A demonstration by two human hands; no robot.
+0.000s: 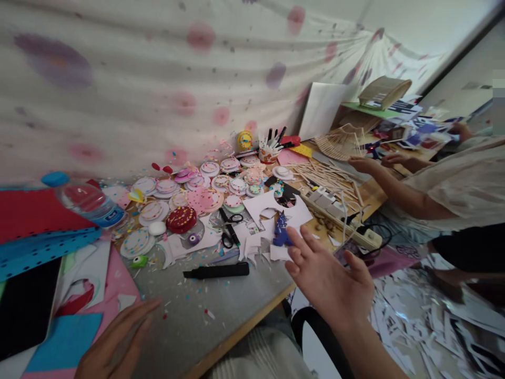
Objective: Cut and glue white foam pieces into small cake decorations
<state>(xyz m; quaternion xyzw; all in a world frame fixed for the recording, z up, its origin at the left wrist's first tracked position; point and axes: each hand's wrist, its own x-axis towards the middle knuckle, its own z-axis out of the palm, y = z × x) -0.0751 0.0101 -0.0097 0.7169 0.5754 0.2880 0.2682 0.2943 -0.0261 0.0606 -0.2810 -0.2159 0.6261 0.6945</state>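
Right hand: the person's right hand (331,281) is held palm up over the table's near right edge, fingers a little apart and the palm bare.
Left hand: the left hand (118,337) is low at the near left, partly out of view; its visible fingers are straight with a slim gap, clasping nothing that shows.
Blue cut-out: the dark blue cut-out (281,230) lies just beyond the right fingertips among white paper scraps; whether they touch is unclear.
Black tool: a slim black tool (216,270), marker or knife I cannot tell, lies between the hands, on the grey tabletop (177,337).
Scissors: black-handled scissors (231,230) lie farther back, beside a dark pen.
Decorated discs: many small paper discs (152,210) with coloured dots crowd the far left, near a red dotted disc (181,219).
Bottle: a blue-capped plastic bottle (92,204) leans at the left.
Power strip: the power strip (369,238) with plugs sits right of the cut-out.
Co-worker: another person's hand (365,165) is at the far right, near wooden sticks (329,181).
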